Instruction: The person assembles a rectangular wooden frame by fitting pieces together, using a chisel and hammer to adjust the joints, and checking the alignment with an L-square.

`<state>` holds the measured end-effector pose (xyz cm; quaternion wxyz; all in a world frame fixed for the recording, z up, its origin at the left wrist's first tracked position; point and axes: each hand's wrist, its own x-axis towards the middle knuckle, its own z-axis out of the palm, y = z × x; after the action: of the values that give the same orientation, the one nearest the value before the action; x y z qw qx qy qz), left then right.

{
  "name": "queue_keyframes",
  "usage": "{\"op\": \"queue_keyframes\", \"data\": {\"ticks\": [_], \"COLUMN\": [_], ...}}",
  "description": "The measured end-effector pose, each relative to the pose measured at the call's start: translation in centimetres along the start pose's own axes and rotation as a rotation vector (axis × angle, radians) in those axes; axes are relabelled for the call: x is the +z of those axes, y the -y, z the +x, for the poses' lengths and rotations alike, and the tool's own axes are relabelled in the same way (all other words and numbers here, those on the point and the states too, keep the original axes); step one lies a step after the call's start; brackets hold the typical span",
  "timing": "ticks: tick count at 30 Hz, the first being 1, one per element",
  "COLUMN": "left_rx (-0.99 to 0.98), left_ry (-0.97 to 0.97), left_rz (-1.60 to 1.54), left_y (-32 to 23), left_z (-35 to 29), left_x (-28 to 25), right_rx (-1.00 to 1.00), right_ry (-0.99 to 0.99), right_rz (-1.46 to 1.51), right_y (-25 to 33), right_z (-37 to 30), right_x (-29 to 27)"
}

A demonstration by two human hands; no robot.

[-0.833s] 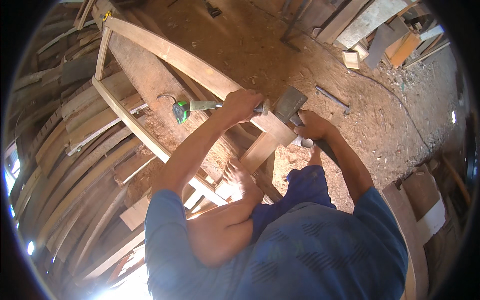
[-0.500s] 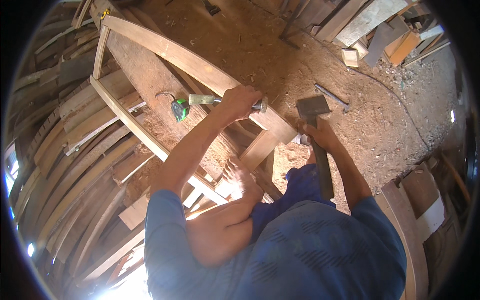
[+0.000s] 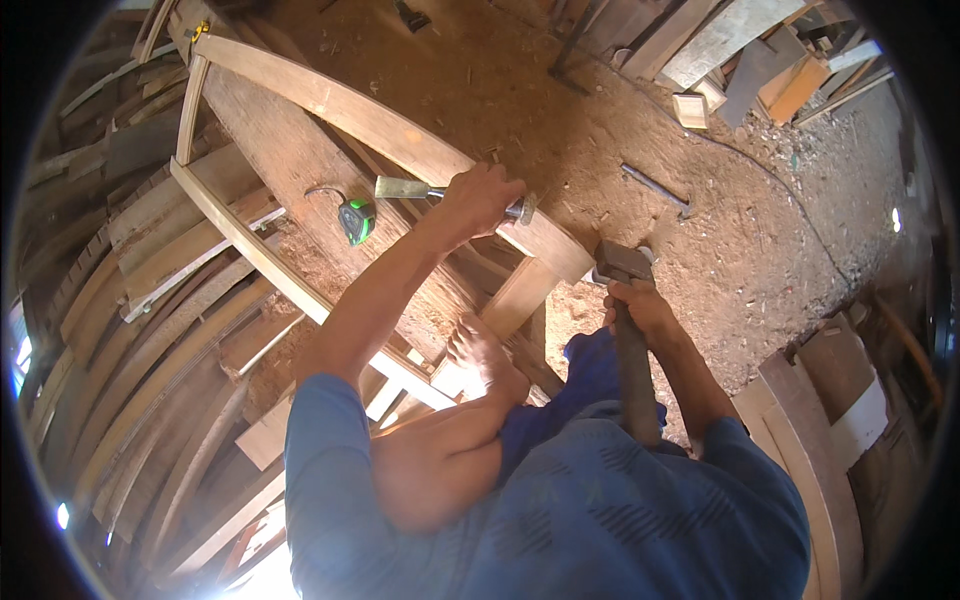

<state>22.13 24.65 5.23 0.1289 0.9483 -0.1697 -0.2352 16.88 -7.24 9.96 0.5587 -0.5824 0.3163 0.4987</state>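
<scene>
My left hand [image 3: 484,200] is wrapped round a chisel [image 3: 402,188] over the long rail of a pale wooden frame [image 3: 350,104]. The chisel's broad flat end points left, and its round butt shows beyond my fingers. My right hand [image 3: 642,306] grips a dark mallet [image 3: 638,385] just below its block-shaped head, beside the frame's near right corner. The mallet's handle runs back toward my body. A green and black tape measure [image 3: 356,220] rests on the wide plank [image 3: 270,140] left of the chisel.
My bare foot [image 3: 485,352] is against the frame's near end. A slim metal tool [image 3: 655,190] lies on the dusty ground to the right. Curved timbers [image 3: 150,350] fill the left side. Offcuts [image 3: 790,85] are heaped at the far right, with boards [image 3: 800,440] near right.
The mallet's head has moved down and tipped, now showing edge-on nearer the frame's corner. My right hand has lowered slightly with it. My left hand keeps its grip on the chisel.
</scene>
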Motion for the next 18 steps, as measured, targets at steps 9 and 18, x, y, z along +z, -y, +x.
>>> {"op": "queue_keyframes", "data": {"ticks": [9, 18], "left_rx": [0.013, 0.034], "left_ry": [0.007, -0.041], "left_rz": [-0.018, -0.009], "left_y": [0.6, 0.9], "left_z": [0.0, -0.5], "left_x": [-0.2, 0.2], "right_rx": [0.154, 0.137], "right_ry": [0.037, 0.119], "right_rz": [0.212, 0.253], "right_y": [-2.9, -5.4], "right_z": [0.9, 1.5], "right_x": [-0.4, -1.5]}}
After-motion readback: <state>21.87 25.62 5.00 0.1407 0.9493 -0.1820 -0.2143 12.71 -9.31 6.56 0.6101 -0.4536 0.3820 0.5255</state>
